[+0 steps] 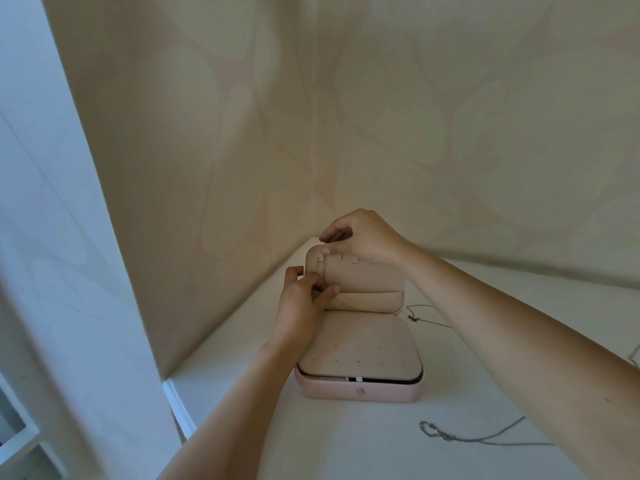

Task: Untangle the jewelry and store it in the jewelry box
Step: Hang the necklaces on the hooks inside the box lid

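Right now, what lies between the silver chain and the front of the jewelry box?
Only bare white tabletop, as the head view shows; the silver chain lies apart from the jewelry box.

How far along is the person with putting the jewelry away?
Done: the jewelry box stands open. In hand: the right hand pinches the top of the upright lid, the left hand works at its left edge, on something too small to tell. To do: a gold necklace and a silver chain lie loose on the table beside the box.
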Tool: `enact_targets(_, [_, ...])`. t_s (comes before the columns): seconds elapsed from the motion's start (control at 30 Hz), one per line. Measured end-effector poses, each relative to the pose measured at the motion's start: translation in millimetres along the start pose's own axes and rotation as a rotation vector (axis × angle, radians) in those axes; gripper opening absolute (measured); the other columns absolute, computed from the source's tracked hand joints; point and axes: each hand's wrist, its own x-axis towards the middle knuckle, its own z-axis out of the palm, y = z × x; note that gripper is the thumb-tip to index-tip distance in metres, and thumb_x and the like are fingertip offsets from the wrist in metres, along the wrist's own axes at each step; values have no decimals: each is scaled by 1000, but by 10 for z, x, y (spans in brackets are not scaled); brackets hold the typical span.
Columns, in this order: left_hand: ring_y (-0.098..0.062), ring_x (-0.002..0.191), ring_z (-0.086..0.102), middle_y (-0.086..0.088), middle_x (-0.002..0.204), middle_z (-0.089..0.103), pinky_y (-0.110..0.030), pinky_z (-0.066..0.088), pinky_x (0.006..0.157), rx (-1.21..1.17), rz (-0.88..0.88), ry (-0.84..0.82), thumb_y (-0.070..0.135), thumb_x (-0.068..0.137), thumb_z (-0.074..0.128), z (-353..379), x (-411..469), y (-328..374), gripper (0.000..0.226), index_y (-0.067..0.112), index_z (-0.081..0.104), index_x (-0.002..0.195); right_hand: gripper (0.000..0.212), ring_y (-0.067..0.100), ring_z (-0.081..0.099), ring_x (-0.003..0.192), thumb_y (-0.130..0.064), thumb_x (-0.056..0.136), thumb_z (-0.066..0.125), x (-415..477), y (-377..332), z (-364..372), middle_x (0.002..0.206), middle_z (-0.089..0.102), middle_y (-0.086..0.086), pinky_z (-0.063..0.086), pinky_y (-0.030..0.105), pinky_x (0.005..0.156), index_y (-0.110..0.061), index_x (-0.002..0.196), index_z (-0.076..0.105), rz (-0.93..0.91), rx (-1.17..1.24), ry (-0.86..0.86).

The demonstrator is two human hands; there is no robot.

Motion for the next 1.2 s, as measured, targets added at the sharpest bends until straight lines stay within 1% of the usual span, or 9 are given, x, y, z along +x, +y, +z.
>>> enact_targets(0.1, [-2, 73, 47, 0, 102, 43, 0, 34, 63, 13, -24, 11, 28, 87, 65, -1, 15, -37, 22, 14, 56, 73, 13, -1, 64, 82, -17, 81, 72, -185, 158, -202, 88, 72, -7, 46, 11, 77, -14, 94, 75, 28, 79, 132])
enact_targets(0.2, [-2, 71, 47, 2, 96, 42, 0, 33, 61, 21, -34, 33, 29, 87, 65, 5, 28, -53, 23, 12, 57, 75, 7, -7, 60, 71, -14, 83, 70, -466, 370, -427, 79, 70, -11, 43, 12, 71, -18, 84, 75, 68, 40, 152])
enact_targets(0.33, [-2, 72, 46, -3, 97, 46, 0, 33, 61, 41, -31, 33, 28, 87, 66, 15, 29, -64, 21, 8, 60, 81, 5, -2, 59, 68, -12, 83, 71, -972, 513, -504, 76, 69, -9, 43, 10, 64, -14, 85, 75, 136, 5, 128])
enact_targets(0.4, [0, 71, 46, -4, 98, 48, 0, 33, 60, 53, -32, 41, 28, 85, 68, 20, 29, -57, 22, 8, 61, 84, 7, -6, 56, 63, -12, 82, 72, -1231, 509, -519, 71, 68, -11, 39, 7, 59, -19, 82, 74, 162, 25, 31])
enact_targets(0.57, [0, 73, 49, -4, 101, 54, -6, 33, 57, 50, -57, 24, 29, 79, 73, 18, 11, -34, 23, 8, 63, 82, 9, -1, 60, 71, -21, 79, 76, -1664, 358, -438, 82, 73, -5, 43, 14, 70, -20, 88, 75, 259, -23, -555])
enact_targets(0.63, [2, 74, 50, -4, 102, 56, -8, 31, 57, 61, -53, 17, 28, 79, 73, 14, -2, -25, 20, 10, 65, 82, 15, 0, 59, 72, -28, 75, 79, -1768, 301, -347, 84, 73, -3, 43, 19, 72, -21, 87, 75, 270, -29, -602])
enact_targets(0.87, [3, 70, 47, -4, 99, 57, -8, 30, 54, 70, -47, 45, 24, 79, 73, 18, -32, 2, 13, 13, 66, 81, 26, 2, 50, 65, -41, 71, 79, -2007, 299, -159, 73, 64, -5, 38, 21, 63, -18, 81, 70, 306, -70, -519])
enact_targets(1.0, [0, 70, 48, -4, 97, 59, -14, 31, 55, 66, -55, 40, 25, 78, 73, 22, -21, -19, 13, 15, 66, 79, 22, 2, 47, 62, -37, 71, 80, -2026, 367, -129, 69, 60, -9, 35, 20, 59, -20, 79, 69, 329, -34, -445])
enact_targets(1.2, [1, 64, 47, 1, 85, 59, -8, 31, 48, 64, -44, 34, 22, 78, 73, 15, -48, 30, 12, 12, 66, 78, 14, 1, 54, 67, -25, 77, 77, -2024, 667, -324, 75, 64, -11, 41, 18, 66, -30, 73, 66, 380, -111, -320])
